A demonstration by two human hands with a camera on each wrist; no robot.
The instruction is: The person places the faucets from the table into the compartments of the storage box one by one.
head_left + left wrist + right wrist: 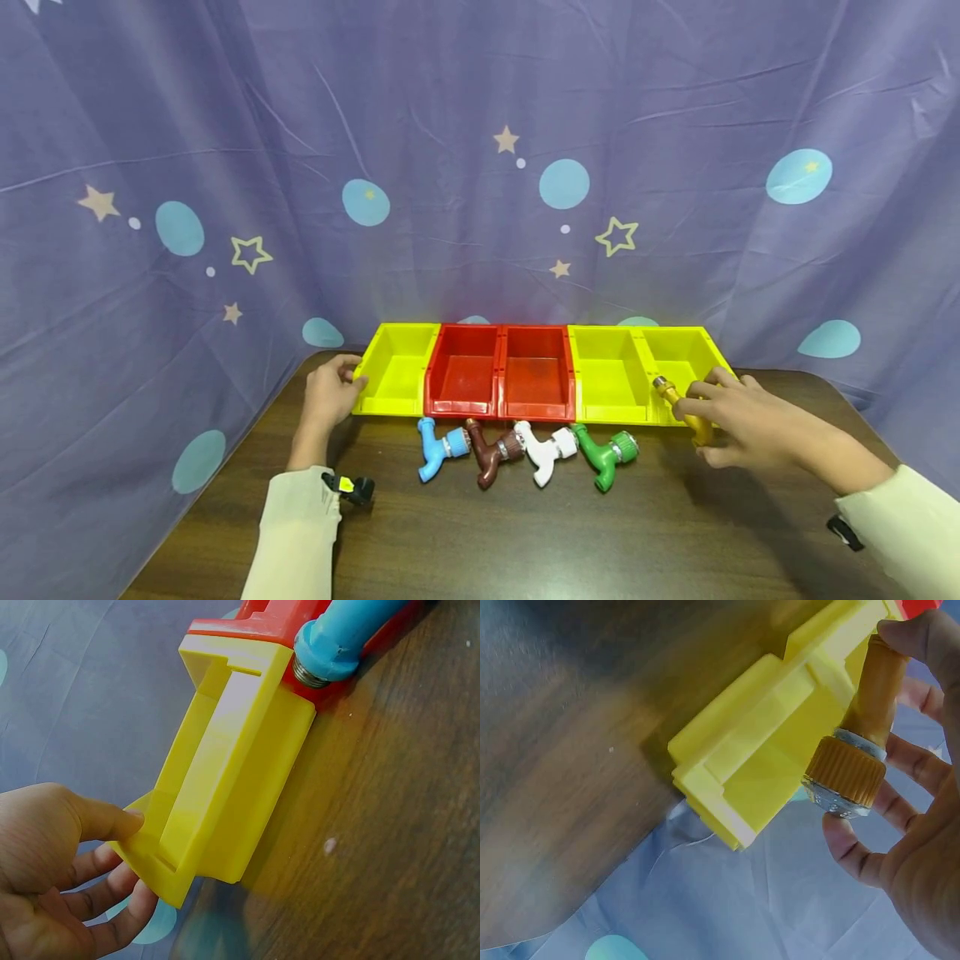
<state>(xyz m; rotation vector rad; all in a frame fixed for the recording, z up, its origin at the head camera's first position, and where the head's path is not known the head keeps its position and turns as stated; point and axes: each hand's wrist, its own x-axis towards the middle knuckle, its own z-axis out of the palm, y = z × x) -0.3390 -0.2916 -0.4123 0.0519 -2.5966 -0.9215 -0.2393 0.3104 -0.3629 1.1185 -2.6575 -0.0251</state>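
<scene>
Nearest the camera, a cream left sleeve point(292, 537) rises from the lower left of the frame over the brown table point(480, 542). Above it, left of centre, the left hand point(330, 396) pinches the side wall of the outermost yellow bin point(397, 375), thumb inside, other fingers outside. Next come two red bins, one left of centre point(465, 379) and one near mid-frame point(535, 379). Just in front of the row, below the middle, lie a blue tap point(433, 450), a brown tap point(488, 457), a white tap point(543, 454) and a green tap point(602, 457). Two more yellow bins, one right of centre point(609, 383) and one farther right point(667, 354), end the row. At the front of the last, right of centre, a yellow tap point(868, 705) is held up by the right hand point(750, 421), its thumb and curled fingers pinching it. The right sleeve point(907, 525) fills the lower right corner.
</scene>
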